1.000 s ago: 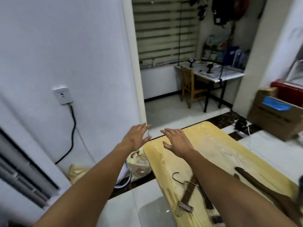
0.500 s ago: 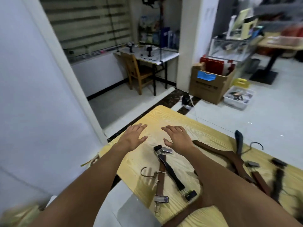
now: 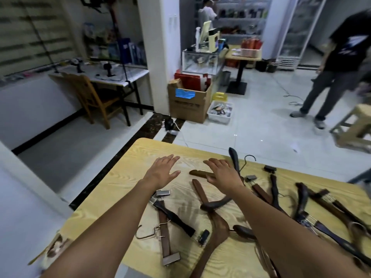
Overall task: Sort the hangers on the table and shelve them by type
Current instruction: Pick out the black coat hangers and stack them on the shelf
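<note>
Lying nearest on the yellow wood-grain table: two clip hangers, one brown and one black, crossed near the front edge. Just to their right, curved brown wooden hangers overlap in a loose pile. More dark hangers spread toward the table's right side.

Further in, both forearms reach forward. Left hand is flat, palm down, fingers straight and spread over bare tabletop; it holds nothing. Right hand is likewise flat with fingers extended, above the end of one brown hanger arm — contact cannot be told, and no fingers curl round it.

Beyond the table, on the floor, stands a cardboard box with a blue patch. A wooden chair sits at far left, and a person in a dark shirt stands at far right.
</note>
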### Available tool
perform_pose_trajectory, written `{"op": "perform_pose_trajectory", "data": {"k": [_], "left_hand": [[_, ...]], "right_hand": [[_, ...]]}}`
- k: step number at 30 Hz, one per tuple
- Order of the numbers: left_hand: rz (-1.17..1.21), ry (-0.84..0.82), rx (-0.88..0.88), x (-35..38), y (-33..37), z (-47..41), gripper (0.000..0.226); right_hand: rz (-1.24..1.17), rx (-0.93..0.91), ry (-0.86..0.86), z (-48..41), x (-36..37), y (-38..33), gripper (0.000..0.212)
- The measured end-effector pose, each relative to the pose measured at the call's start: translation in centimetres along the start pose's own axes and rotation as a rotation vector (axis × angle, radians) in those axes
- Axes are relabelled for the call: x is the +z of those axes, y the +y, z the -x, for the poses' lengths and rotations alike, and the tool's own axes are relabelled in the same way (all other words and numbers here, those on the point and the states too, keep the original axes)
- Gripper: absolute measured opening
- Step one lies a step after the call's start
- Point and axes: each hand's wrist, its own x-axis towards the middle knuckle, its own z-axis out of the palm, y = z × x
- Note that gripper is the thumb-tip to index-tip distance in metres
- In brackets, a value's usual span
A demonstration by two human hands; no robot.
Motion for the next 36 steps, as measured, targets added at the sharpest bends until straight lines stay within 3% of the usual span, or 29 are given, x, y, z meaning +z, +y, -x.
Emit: {"op": "perform_pose_trajectory", "data": {"k": [15, 22, 27, 36], "left_hand": [[0.038, -0.128, 0.210, 4.6, 8.4, -4.4, 0.059], [0.021, -0.136, 0.200, 6.0, 9.7, -7.2, 0.059], [0.019, -0.184, 0.143, 8.0, 10.5, -9.1, 0.060], [0.040, -0.236, 0.058, 10.2, 12.7, -11.4, 0.059]], "right_hand": [[0.037, 0.381, 0.010, 6.0, 0.5, 8.7, 0.045], [-0.043, 0.498, -0.151, 5.3, 4.4, 11.8, 0.050], [-0.061, 0.460, -0.326, 4.5, 7.1, 13.6, 0.051], [-0.185, 0.493, -0.496, 2.7, 11.1, 16.5, 0.044]]}}
